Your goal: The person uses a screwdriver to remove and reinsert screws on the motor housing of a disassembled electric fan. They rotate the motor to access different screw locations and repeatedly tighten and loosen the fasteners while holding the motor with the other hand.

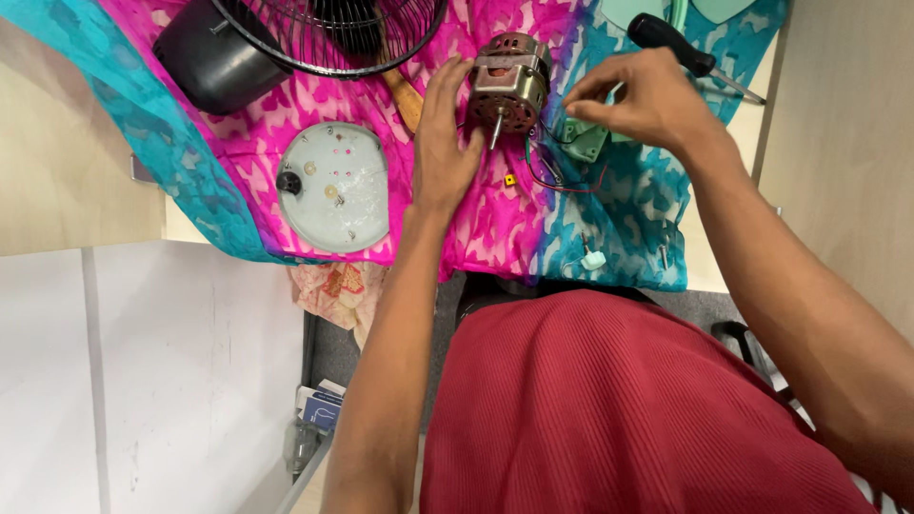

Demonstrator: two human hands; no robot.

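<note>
A small metal fan motor with a protruding shaft lies on a pink and turquoise patterned cloth. My left hand rests flat against the motor's left side, fingers apart. My right hand hovers to the motor's right, its fingertips pinched near a pale green plastic part; whether it grips anything I cannot tell. Red, green and black wires trail from the motor below that hand.
A black-handled screwdriver lies at the far right. A round white plate holds small screws. A wire fan guard and black housing sit at the back left. A small white knob lies near the cloth's front edge.
</note>
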